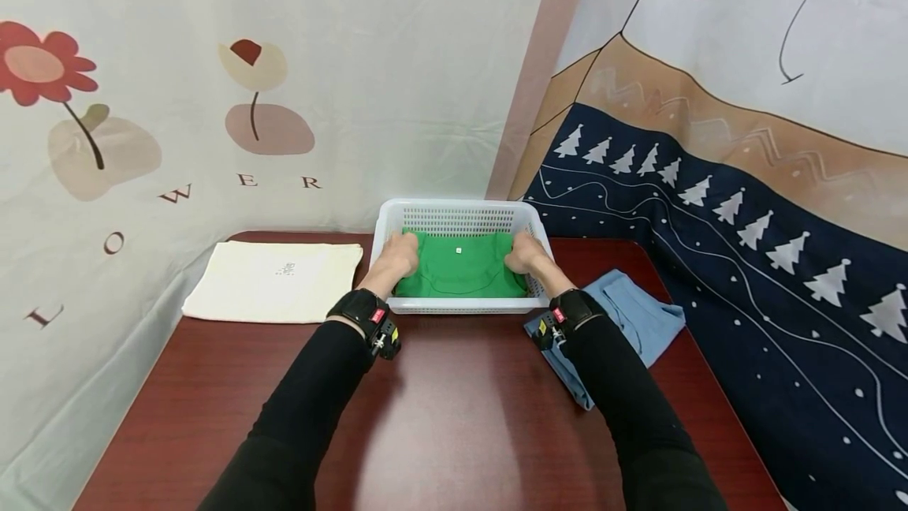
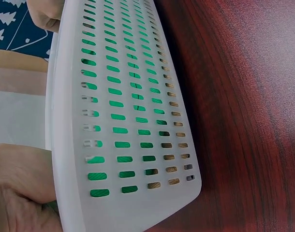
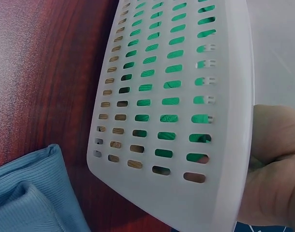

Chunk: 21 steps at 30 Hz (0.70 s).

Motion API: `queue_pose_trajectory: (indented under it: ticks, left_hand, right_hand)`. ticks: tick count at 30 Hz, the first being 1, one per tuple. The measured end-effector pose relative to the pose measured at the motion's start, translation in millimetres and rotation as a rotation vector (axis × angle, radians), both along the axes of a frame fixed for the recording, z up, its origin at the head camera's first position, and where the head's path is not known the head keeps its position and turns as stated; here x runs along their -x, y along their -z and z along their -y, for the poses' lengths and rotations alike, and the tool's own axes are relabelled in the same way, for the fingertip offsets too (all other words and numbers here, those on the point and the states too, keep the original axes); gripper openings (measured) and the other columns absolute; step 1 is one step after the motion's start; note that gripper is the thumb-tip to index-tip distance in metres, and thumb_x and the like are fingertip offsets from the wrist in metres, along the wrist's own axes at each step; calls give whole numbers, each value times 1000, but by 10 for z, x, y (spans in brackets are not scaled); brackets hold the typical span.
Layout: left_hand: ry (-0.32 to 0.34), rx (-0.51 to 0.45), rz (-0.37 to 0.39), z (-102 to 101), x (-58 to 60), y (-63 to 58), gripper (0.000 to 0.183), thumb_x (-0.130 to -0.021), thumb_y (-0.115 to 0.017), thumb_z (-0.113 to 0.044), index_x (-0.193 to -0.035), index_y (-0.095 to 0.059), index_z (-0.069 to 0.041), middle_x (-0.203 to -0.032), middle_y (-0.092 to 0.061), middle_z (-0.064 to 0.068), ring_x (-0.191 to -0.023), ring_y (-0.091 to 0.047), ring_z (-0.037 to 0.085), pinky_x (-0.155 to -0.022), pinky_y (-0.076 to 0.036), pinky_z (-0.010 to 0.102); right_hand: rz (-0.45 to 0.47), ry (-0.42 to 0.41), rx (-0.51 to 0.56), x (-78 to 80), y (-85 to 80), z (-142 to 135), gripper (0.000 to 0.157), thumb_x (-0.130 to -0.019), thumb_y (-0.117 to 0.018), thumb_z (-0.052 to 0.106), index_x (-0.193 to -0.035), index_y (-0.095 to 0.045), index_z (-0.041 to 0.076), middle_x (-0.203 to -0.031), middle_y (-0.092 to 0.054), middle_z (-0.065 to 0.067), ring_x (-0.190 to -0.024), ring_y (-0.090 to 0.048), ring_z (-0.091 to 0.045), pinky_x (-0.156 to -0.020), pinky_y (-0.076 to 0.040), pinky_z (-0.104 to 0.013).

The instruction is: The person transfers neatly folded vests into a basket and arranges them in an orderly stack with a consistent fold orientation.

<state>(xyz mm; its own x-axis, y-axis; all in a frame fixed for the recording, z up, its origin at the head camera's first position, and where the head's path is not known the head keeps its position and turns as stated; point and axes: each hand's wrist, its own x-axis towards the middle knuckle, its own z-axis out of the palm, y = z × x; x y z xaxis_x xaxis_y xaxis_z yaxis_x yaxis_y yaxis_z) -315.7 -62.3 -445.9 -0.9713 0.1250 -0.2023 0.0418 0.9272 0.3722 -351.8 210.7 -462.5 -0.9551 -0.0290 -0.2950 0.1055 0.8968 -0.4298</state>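
A folded green garment (image 1: 457,262) with a small white tag lies inside a white perforated basket (image 1: 461,305). Its left edge is held by my left hand (image 1: 399,257), fingers curled. On the opposite side, my right hand (image 1: 528,252) grips the garment's right edge. Both hands reach over the near rim. In the left wrist view the basket wall (image 2: 133,96) hides the left fingertips, and green cloth shows through the slots. The right wrist view likewise has the right hand (image 3: 278,164) partly behind the basket's rim (image 3: 239,96).
Left of the basket lies a folded cream cloth (image 1: 277,278) with small print. A folded blue garment (image 1: 631,310) is at the right, partly under my right forearm. The dark red table (image 1: 440,400) meets patterned curtains at its back and right side.
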Motion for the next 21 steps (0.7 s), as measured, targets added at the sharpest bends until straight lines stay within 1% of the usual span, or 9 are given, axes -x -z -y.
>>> queue_pose_trajectory:
  ticks: [6,10,13,15,17,18,19,20,21]
  left_hand:
    - [2,23,31,-10,43,39,17,-100,-60,15,-106,-72,4,-108,-67,18,-88,-58,25,-69,-51,30]
    - [1,25,24,-10,39,63,17,-100,-60,15,-106,-72,4,-115,-71,20,-93,-60,27,-76,-55,34]
    - [1,25,40,-6,54,82,18,-102,-60,12,-112,-72,4,-122,-72,20,-98,-60,28,-80,-56,35]
    - [-2,11,68,-3,73,89,16,-105,-60,8,-115,-71,3,-123,-72,20,-98,-60,27,-80,-55,34]
    - [-6,-14,88,10,80,87,11,-108,-62,0,-114,-70,2,-120,-71,18,-94,-62,25,-77,-56,33]
    - [-6,-27,95,19,80,83,10,-110,-62,-5,-113,-70,1,-117,-70,17,-91,-61,24,-75,-55,32]
    - [-1,-39,97,30,99,105,11,-111,-63,-9,-108,-69,0,-109,-68,17,-85,-60,23,-71,-55,32]
    - [3,-49,104,38,93,95,17,-112,-63,-15,-107,-69,0,-106,-67,16,-81,-59,21,-70,-54,31]
    - [5,-61,108,48,84,84,22,-113,-63,-20,-108,-69,1,-103,-66,15,-78,-58,20,-69,-53,31]
  right_hand:
    - [12,-14,-20,72,88,-37,16,-99,-58,1,-113,-63,-4,-122,-64,-21,-102,-59,-32,-89,-54,-44]
    - [21,-19,-25,97,123,-54,17,-99,-58,0,-115,-63,-5,-122,-63,-22,-103,-58,-34,-91,-53,-44]
    - [30,-17,-18,127,154,-73,14,-99,-58,2,-112,-62,-3,-120,-62,-20,-101,-57,-33,-89,-52,-44]
    - [34,-14,-1,140,176,-88,13,-98,-59,4,-110,-62,-2,-117,-61,-19,-100,-56,-32,-87,-52,-42]
    - [42,0,38,123,157,-87,15,-98,-62,7,-110,-63,-1,-116,-61,-17,-99,-56,-31,-85,-52,-41]
    - [40,9,51,101,135,-77,19,-97,-65,9,-111,-64,-2,-117,-61,-18,-100,-56,-30,-85,-52,-40]
    - [46,20,69,75,110,-66,23,-98,-67,13,-115,-65,-3,-119,-62,-18,-101,-57,-29,-86,-53,-40]
    - [47,30,80,64,105,-63,29,-98,-68,15,-119,-65,-4,-122,-63,-18,-103,-57,-29,-86,-54,-41]
    - [57,37,96,11,44,-38,36,-100,-70,19,-125,-65,-6,-127,-64,-20,-107,-58,-30,-90,-55,-42]
